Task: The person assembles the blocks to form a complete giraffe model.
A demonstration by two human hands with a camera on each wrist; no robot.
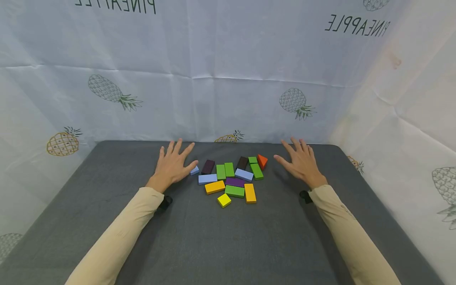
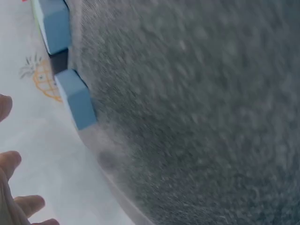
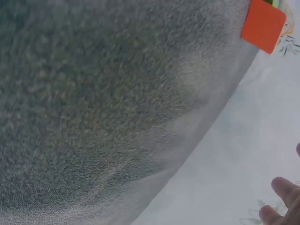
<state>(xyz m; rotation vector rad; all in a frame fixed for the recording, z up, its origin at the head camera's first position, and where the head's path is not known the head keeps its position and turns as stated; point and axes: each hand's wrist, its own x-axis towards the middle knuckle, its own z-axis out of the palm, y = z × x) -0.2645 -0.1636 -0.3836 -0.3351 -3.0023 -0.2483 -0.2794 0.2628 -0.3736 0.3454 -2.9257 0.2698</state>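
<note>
My left hand (image 1: 171, 166) is held with fingers spread just left of a group of coloured blocks, holding nothing. Its thumb lies close to a small light blue block (image 1: 194, 170), which the hand partly hides. On the other side my right hand (image 1: 301, 163) has its fingers spread too, with nothing in it. The red triangular block (image 1: 262, 161) is the nearest to it. Between the hands lie a yellow block (image 1: 224, 200), orange blocks (image 1: 250, 193), green blocks (image 1: 234, 191), a purple block (image 1: 234, 182), dark blocks (image 1: 208, 167) and light blue blocks (image 1: 244, 175).
The blocks lie on a dark grey table (image 1: 228, 245). A white curtain (image 1: 221, 107) printed with pineapples hangs behind the table's far edge and along its sides. A dark wrist camera (image 1: 166, 202) sits under the left sleeve, another wrist camera (image 1: 305, 196) under the right.
</note>
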